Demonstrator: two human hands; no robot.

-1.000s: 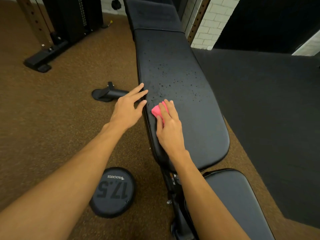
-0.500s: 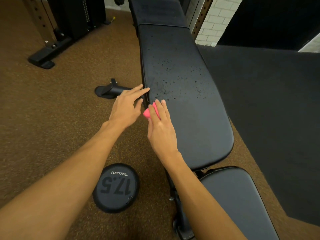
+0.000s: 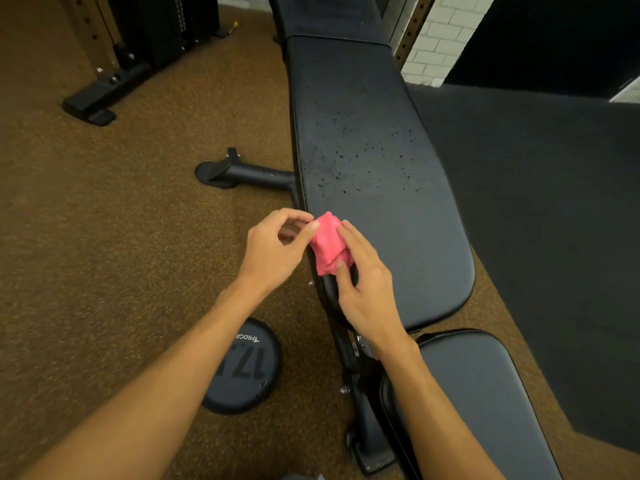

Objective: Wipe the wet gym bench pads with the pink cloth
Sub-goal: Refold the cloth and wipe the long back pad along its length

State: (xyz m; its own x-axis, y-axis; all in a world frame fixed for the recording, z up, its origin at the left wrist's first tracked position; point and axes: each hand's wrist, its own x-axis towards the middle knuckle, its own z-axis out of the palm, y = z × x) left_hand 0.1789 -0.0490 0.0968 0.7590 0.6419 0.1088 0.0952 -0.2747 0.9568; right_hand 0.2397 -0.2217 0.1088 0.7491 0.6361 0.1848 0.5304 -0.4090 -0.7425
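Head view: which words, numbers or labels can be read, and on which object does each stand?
"PROGR": upside down on the weight plate on the floor; the left forearm hides the rest.
"17": large number on the same plate, also partly hidden.
No other text is readable.

Both forearms reach forward, left hand (image 3: 273, 247) and right hand (image 3: 363, 282) close together, each pinching the pink cloth (image 3: 327, 242).
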